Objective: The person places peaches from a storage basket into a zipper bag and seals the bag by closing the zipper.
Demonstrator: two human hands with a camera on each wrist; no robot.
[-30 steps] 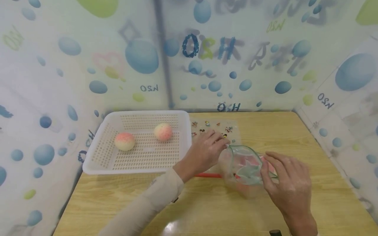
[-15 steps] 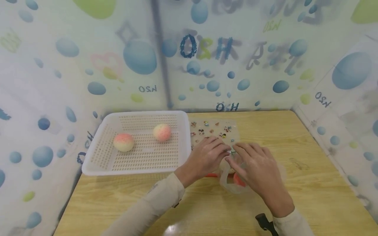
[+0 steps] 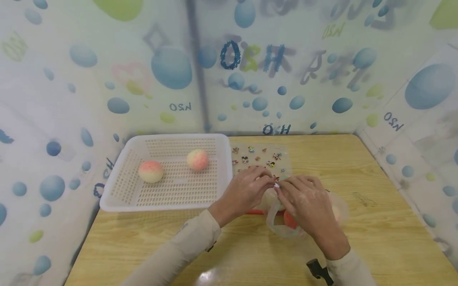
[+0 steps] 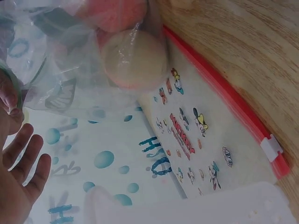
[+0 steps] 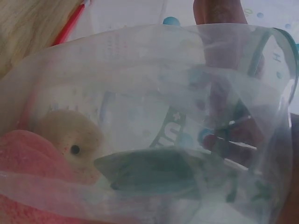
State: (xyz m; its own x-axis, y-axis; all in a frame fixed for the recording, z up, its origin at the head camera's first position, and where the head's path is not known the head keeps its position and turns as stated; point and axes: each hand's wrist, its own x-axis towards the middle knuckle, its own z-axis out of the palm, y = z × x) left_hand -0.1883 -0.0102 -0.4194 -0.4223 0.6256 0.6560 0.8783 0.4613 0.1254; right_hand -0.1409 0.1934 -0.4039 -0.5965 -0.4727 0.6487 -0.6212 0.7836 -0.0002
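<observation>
A clear plastic zip bag (image 3: 274,222) with a green rim hangs under both hands. My left hand (image 3: 243,194) pinches its top edge, and my right hand (image 3: 309,204) pinches the same edge right beside it. A small white piece, perhaps the zip slider (image 3: 276,185), shows between the fingertips. Peaches lie inside the bag; a pink peach (image 3: 290,219) shows beneath the right hand. In the left wrist view, a pale peach (image 4: 135,58) presses against the plastic below a pink one (image 4: 114,14). The right wrist view looks through the bag (image 5: 140,60), whose mouth appears partly apart.
A white perforated basket (image 3: 166,207) with two peaches, one on the left (image 3: 151,171) and one on the right (image 3: 197,160), stands at left. Behind the hands lies a flat cartoon-printed bag (image 3: 262,153) with a red zip edge (image 4: 224,95). Patterned walls surround the wooden table (image 3: 358,167).
My right hand has moved left from the far side of the bag's wide mouth to meet my left hand. The bag's rim has drawn together there; the basket stays put.
</observation>
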